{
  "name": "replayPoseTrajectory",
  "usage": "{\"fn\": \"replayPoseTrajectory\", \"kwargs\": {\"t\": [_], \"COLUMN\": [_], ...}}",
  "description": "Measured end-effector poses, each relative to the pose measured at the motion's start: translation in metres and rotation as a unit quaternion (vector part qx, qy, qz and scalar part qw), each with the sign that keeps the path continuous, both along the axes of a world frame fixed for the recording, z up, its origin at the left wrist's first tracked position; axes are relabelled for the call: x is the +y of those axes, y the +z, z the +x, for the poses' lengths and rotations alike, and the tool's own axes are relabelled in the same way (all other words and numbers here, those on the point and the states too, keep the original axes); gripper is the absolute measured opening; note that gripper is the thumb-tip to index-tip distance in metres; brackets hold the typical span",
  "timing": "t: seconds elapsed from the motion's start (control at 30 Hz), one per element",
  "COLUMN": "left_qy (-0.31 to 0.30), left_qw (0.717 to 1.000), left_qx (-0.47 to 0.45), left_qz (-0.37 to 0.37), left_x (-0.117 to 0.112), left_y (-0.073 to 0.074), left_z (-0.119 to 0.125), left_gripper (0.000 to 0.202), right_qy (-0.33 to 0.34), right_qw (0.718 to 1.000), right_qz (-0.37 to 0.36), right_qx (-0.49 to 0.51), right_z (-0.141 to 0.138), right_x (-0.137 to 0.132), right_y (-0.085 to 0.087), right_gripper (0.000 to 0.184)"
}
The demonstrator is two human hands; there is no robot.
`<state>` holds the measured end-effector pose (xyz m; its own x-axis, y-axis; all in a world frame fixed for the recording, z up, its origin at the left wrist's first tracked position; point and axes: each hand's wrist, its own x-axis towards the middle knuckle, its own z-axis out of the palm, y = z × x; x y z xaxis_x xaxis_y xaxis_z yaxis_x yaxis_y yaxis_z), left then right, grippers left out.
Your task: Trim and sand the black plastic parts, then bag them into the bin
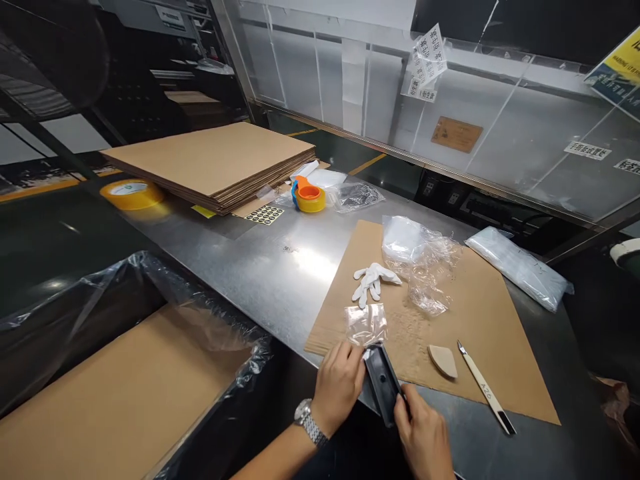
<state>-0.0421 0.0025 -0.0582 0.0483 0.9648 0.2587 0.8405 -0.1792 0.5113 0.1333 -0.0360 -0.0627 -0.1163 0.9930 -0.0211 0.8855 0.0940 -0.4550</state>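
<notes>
A long, shallow black plastic part point(383, 380), shaped like a narrow tray with a small round mark inside, is held at a slant over the table's front edge. My right hand point(423, 427) grips its lower right side, thumb on the near rim. At the upper left end, my left hand point(340, 380) is closed with its fingertips against the part; a small whitish patch shows there, and I cannot make out what it is. A clear plastic bag point(366, 323) lies just beyond my left fingers. Further back is a crumpled white glove point(373, 281).
On the cardboard sheet point(480, 307) lie a rounded tan wedge point(443, 361), a pen-like knife point(484, 387) and crumpled clear bags point(425, 267). A cardboard stack point(220, 160), tape dispenser point(309, 197) and tape roll point(131, 193) stand behind. A plastic-lined box point(135, 380) is at left.
</notes>
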Motion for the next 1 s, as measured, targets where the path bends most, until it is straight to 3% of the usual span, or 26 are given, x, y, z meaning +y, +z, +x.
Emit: {"fn": "replayPoseTrajectory", "kwargs": {"t": [0.07, 0.17, 0.27, 0.4, 0.5, 0.6, 0.7, 0.8, 0.9, 1.0], "left_qy": [-0.010, -0.091, -0.150, -0.140, -0.174, -0.160, -0.132, -0.124, -0.133, -0.162], "left_qw": [0.999, 0.992, 0.981, 0.981, 0.975, 0.982, 0.985, 0.961, 0.923, 0.899], "left_qx": [0.026, 0.054, 0.066, 0.057, 0.030, -0.014, -0.110, -0.227, -0.354, -0.402], "left_qz": [0.028, 0.073, 0.108, 0.120, 0.135, 0.094, -0.022, -0.094, -0.066, 0.063], "left_x": [0.003, 0.005, -0.001, -0.015, -0.019, -0.014, -0.004, 0.002, 0.000, -0.010], "left_y": [0.002, 0.007, 0.015, 0.030, 0.046, 0.062, 0.077, 0.088, 0.085, 0.061], "left_z": [0.003, 0.006, 0.007, 0.009, 0.013, 0.008, -0.006, -0.022, -0.037, -0.045], "left_gripper": [0.022, 0.021, 0.018, 0.019, 0.018, 0.021, 0.017, 0.016, 0.026, 0.084], "right_qy": [0.037, 0.058, 0.024, -0.043, 0.000, 0.066, 0.119, 0.153, 0.087, 0.014], "right_qw": [0.997, 0.996, 0.999, 0.995, 0.996, 0.992, 0.982, 0.942, 0.868, 0.805], "right_qz": [0.048, 0.059, 0.019, -0.046, -0.069, -0.085, -0.100, -0.192, -0.312, -0.353], "right_qx": [-0.041, -0.038, 0.007, 0.074, 0.057, 0.072, 0.108, 0.228, 0.376, 0.477], "right_z": [-0.006, -0.009, -0.006, -0.009, -0.017, -0.017, -0.012, -0.011, -0.021, -0.041], "right_x": [0.000, 0.005, 0.014, 0.025, 0.033, 0.045, 0.057, 0.065, 0.067, 0.064], "right_y": [0.000, 0.002, 0.007, 0.019, 0.034, 0.054, 0.076, 0.095, 0.106, 0.108], "right_gripper": [0.030, 0.032, 0.029, 0.040, 0.035, 0.032, 0.033, 0.019, 0.027, 0.033]}}
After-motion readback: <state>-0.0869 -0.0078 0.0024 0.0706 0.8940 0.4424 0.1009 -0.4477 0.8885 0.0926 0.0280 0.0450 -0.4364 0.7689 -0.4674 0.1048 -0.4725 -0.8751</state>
